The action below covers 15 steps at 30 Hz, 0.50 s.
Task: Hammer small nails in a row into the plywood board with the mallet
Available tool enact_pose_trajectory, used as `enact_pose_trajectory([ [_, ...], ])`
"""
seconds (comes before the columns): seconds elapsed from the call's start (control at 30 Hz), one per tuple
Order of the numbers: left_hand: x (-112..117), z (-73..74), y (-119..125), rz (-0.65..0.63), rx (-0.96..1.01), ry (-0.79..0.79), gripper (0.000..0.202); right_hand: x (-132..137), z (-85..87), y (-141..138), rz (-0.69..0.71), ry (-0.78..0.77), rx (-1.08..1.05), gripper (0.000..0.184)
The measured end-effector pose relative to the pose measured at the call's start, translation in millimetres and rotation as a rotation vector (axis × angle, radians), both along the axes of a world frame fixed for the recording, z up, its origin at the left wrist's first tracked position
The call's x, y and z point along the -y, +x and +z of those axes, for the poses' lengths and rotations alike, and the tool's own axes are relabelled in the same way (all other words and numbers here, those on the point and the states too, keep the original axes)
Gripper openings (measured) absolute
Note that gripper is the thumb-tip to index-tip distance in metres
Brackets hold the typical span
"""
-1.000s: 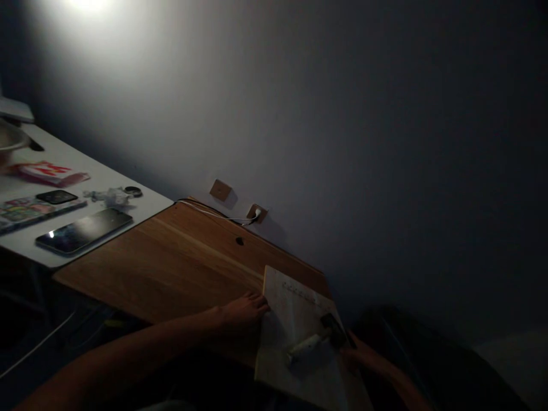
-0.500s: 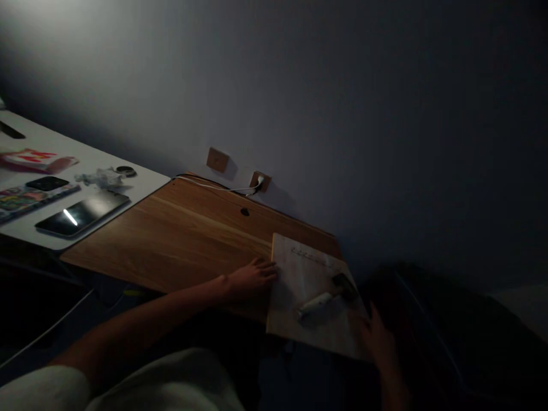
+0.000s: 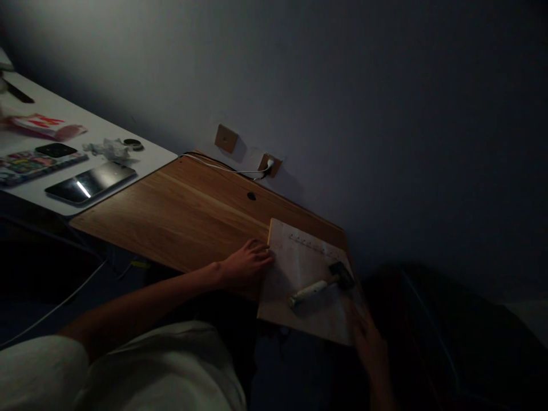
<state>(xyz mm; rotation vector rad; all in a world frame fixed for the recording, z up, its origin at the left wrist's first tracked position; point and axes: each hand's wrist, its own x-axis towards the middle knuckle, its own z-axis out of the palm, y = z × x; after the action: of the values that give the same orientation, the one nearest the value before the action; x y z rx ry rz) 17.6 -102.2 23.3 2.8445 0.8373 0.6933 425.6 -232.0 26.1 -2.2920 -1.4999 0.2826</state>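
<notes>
A pale wooden board (image 3: 286,274) lies on the brown desk, its near part jutting past the front edge. On top of it rests a hammer (image 3: 310,292) with a light handle and a dark head. My left hand (image 3: 248,264) lies on the desk at the board's left edge, fingers stretched and slightly bent, their tips touching or very close to it. At the board's right edge, my right hand (image 3: 367,337) has its fingers against the wood and seems to grip it; part of the fingers is lost in the dark. A row of small marks (image 3: 314,245) runs along the board's far side.
The brown desk (image 3: 171,205) meets the wall, where a socket (image 3: 270,165) holds a plug with a white cable. On the white table (image 3: 154,151) at left lie a tablet (image 3: 92,182), a phone (image 3: 55,150), a tape roll (image 3: 133,144) and crumpled plastic (image 3: 111,149).
The board, with the hammer on it, has shifted left across the desk. My right hand has moved left with it and now touches its right edge. The camera view has shifted too.
</notes>
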Motion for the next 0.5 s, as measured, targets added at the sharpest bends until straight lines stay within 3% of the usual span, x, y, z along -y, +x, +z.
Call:
enact_pose_trajectory([
  [0.27, 10, 9.3, -61, 0.141, -0.050, -0.006, 0.020, 18, -13.8, -65, 0.167, 0.124, 0.035, 0.065],
  [0.5, 19, 16.4, -119, 0.266, -0.104, 0.004, 0.022, 25, -21.9, -123, 0.205, 0.230, 0.034, 0.054],
])
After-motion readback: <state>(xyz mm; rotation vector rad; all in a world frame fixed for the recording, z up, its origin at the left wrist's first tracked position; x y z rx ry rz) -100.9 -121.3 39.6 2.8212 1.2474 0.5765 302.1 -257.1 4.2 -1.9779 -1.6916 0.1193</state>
